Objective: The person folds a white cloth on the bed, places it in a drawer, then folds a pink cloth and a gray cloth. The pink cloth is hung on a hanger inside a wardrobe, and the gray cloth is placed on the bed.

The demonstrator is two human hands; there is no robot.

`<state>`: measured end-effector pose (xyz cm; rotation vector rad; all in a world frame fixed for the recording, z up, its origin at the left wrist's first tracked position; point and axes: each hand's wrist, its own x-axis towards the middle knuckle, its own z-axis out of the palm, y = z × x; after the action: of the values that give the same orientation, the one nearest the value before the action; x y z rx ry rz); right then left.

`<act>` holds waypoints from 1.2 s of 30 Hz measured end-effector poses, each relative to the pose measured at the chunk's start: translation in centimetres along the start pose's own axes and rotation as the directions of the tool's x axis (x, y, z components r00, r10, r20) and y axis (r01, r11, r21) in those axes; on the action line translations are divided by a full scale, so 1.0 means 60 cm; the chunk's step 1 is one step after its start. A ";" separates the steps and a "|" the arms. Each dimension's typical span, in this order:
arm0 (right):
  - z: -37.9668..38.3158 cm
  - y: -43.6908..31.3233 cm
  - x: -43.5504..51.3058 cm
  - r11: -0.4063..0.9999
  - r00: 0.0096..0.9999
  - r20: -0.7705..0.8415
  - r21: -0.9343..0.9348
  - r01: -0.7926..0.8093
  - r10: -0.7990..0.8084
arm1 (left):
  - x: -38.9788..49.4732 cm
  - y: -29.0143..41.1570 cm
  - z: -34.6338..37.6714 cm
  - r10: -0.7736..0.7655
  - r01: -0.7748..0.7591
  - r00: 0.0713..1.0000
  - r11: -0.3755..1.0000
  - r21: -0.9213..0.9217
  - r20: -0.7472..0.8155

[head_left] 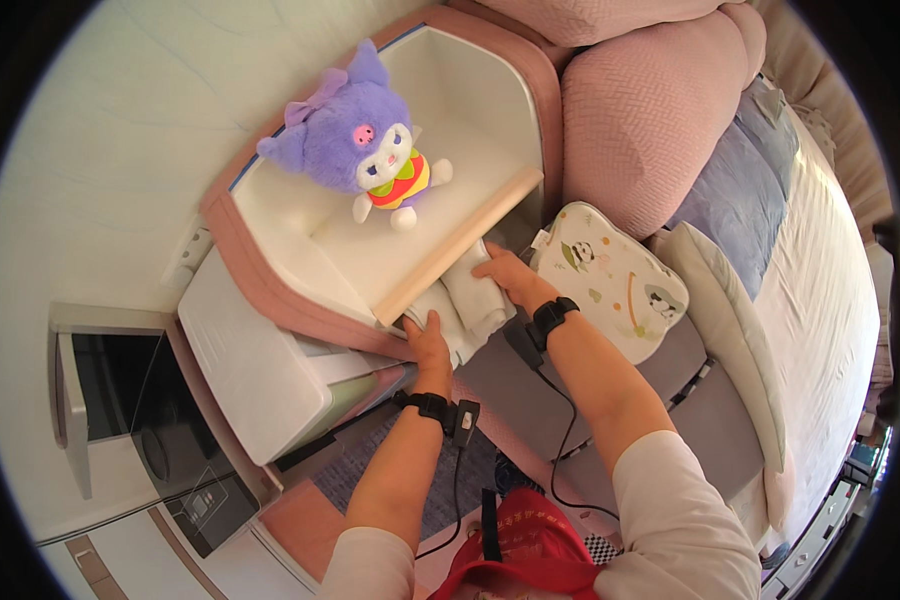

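My left hand (429, 351) holds the near left end of some folded off-white cloths (474, 296), its thumb on the outside and its other fingers partly hidden. On the opposite end, my right hand (514, 276) grips the same cloths, thumb lying on top. They sit just below the pale wooden front edge (461, 244) of a bedside cabinet, partly inside the opening under it. The cabinet has a white top recess and a pink padded rim (270, 300). A purple plush toy (360, 135) in a red, yellow and green outfit sits in the recess.
Right of my hands, a panda-print pillow (607, 281) lies on a grey surface (675, 442). Pink quilted bedding (645, 120) and a bed (810, 262) lie beyond. At left stand a white lidded box (255, 360) and a black-panelled appliance (187, 450). Cables (570, 457) trail from both wristbands.
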<state>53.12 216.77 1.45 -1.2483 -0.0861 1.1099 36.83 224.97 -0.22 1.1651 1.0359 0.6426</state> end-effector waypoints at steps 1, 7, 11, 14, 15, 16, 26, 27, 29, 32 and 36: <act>0.000 -0.003 0.020 0.999 1.000 0.000 0.045 0.005 -0.005 | 0.020 -0.004 0.009 0.050 -0.049 0.998 0.999 0.014 -0.029; -0.007 -0.032 0.116 0.966 0.988 -0.087 0.236 -0.105 0.129 | 0.131 -0.067 0.017 0.026 0.057 0.980 0.915 0.398 -0.199; -0.033 -0.034 0.149 0.945 0.963 -0.188 0.301 -0.129 0.191 | 0.159 -0.106 0.002 0.005 0.103 0.977 0.865 0.490 -0.214; -0.042 -0.028 0.167 0.980 0.945 -0.288 0.169 -0.109 0.155 | 0.153 -0.103 0.002 0.011 0.110 0.969 0.878 0.466 -0.249; -0.040 -0.026 0.171 0.993 0.930 -0.348 0.043 -0.108 0.116 | 0.149 -0.096 0.004 0.021 0.099 0.962 0.902 0.421 -0.271; -0.035 -0.023 0.171 0.980 0.905 -0.423 -0.157 -0.118 0.041 | 0.143 -0.088 0.008 0.031 0.084 0.956 0.923 0.374 -0.292; 0.083 0.049 0.000 -0.030 0.707 -0.133 -0.977 -0.212 -0.694 | -0.049 -0.077 -0.093 0.056 -0.134 0.938 0.969 0.208 0.342; 0.098 0.070 -0.042 -0.064 0.737 -0.053 -0.990 -0.129 -0.674 | -0.084 -0.081 -0.136 0.031 -0.180 0.898 0.936 0.304 0.438; 0.112 0.112 -0.139 -0.050 0.814 0.194 -0.979 0.200 -0.548 | -0.149 -0.087 -0.235 -0.144 -0.136 0.830 0.885 0.446 0.539; 0.117 0.205 -0.339 0.037 0.948 0.252 -0.964 0.264 -0.194 | -0.217 -0.092 -0.405 -0.375 -0.071 0.717 0.799 0.596 0.588; 0.084 0.336 -0.644 0.009 0.978 -0.016 -1.000 -0.018 0.208 | -0.244 -0.089 -0.613 -0.586 -0.088 0.614 0.616 0.783 0.530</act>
<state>17.87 191.19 6.78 -2.5365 -1.1383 1.2608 -3.04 226.48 -2.38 1.7270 0.6857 -0.6528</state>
